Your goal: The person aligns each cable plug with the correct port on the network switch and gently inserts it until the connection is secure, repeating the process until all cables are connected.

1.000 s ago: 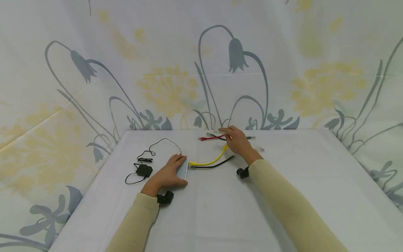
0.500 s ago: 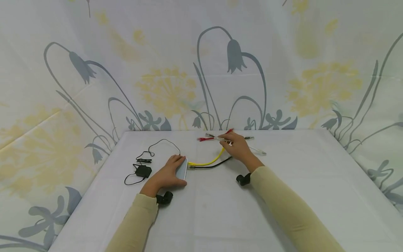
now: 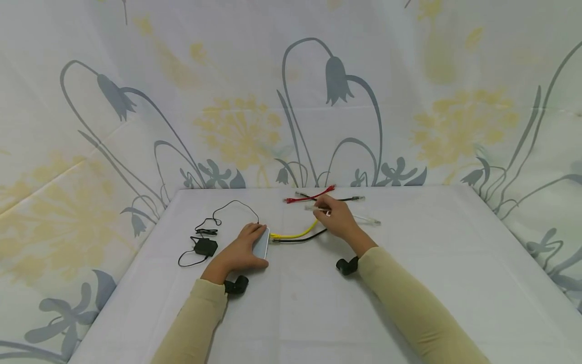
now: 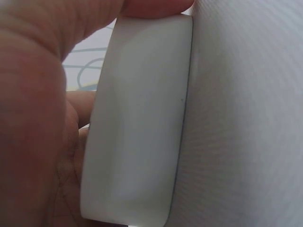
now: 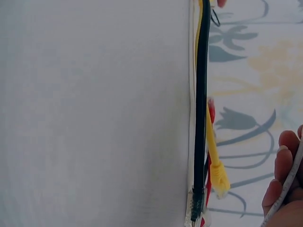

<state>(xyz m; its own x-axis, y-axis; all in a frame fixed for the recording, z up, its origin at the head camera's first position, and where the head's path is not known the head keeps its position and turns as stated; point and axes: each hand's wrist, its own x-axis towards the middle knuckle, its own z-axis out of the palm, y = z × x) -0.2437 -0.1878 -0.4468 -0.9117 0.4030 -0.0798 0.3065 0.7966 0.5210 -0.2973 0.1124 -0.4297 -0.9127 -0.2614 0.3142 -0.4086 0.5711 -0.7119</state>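
Observation:
My left hand [image 3: 241, 251] grips a small white network switch [image 3: 260, 245] on the table, thumb on its near end and fingers at the far end. In the left wrist view the plain white side of the switch [image 4: 137, 118] fills the middle. A yellow network cable [image 3: 292, 236] and a black network cable [image 3: 295, 241] run from the switch's right side. My right hand [image 3: 338, 217] pinches a white network cable [image 3: 364, 219] near one end, whose clear plug [image 3: 310, 208] points left toward the switch. Its curled fingers [image 5: 284, 163] around that cable show in the right wrist view.
Behind my right hand, a red network cable [image 3: 313, 196] crosses another black network cable [image 3: 352, 198] near the table's back edge. A black power adapter [image 3: 206, 247] with its thin cord [image 3: 238, 201] lies left of the switch. A flowered cloth [image 3: 245, 126] hangs behind the table.
My right hand has come nearer from the back edge, bringing the white network cable's plug with it and uncovering the red cable. My left hand stays on the network switch.

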